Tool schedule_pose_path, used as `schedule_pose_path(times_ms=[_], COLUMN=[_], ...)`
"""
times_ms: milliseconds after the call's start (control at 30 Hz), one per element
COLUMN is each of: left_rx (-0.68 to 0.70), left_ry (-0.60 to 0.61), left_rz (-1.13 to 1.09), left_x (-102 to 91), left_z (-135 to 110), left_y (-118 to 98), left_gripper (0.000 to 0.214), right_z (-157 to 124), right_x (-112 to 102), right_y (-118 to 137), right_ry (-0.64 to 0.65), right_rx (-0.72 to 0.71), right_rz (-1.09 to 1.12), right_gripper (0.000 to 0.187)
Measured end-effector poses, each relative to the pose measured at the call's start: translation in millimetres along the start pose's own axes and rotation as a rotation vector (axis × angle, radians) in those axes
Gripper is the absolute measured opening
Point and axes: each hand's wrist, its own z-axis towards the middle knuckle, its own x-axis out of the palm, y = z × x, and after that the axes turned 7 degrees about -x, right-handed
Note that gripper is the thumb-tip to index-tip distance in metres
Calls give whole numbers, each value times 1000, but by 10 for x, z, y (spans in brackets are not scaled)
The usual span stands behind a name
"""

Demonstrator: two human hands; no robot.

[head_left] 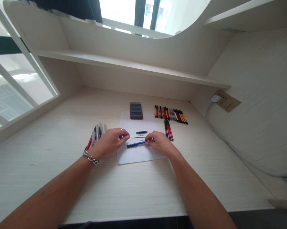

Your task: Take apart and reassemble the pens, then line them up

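Note:
A blue pen lies across a white sheet of paper in the middle of the desk. My right hand is closed on the pen's right end. My left hand, with a ring and a chain bracelet, has its fingers curled together beside the pen's left tip; whether it touches the pen is unclear. On the paper beyond the hands lie a short black pen part and a thin refill.
A loose bunch of pens lies left of my left hand. A neat row of red, yellow and black pens and a small group of pens lie at the right. A dark box stands behind the paper. A grey cable runs from the wall socket.

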Motion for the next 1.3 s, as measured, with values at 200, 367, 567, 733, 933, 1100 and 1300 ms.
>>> schedule_pose_path(times_ms=[200,367,567,733,933,1100,1300], left_rx=[68,99,8,-1,22,38,57], left_ry=[123,146,66,79,87,79,65], left_rz=[-107,-113,-58,-82,-127,-110,-106], left_x=[61,71,64,53,32,27,34], left_z=[-42,-44,-21,-31,-40,-36,-39], left_y=[-76,-56,-28,-67,-92,-80,-57], left_gripper=[31,26,21,23,26,24,23], right_z=[2,12,61,82,84,68,46], right_x=[7,35,135,246,190,79,65], right_y=[162,194,16,12,65,65,26], right_ry=[-164,-249,-206,-116,-172,-243,-120], right_rx=[-162,-182,-76,-62,-106,-94,-27], right_rz=[261,376,85,-43,15,65,-36], right_gripper=[9,16,14,15,15,14,13])
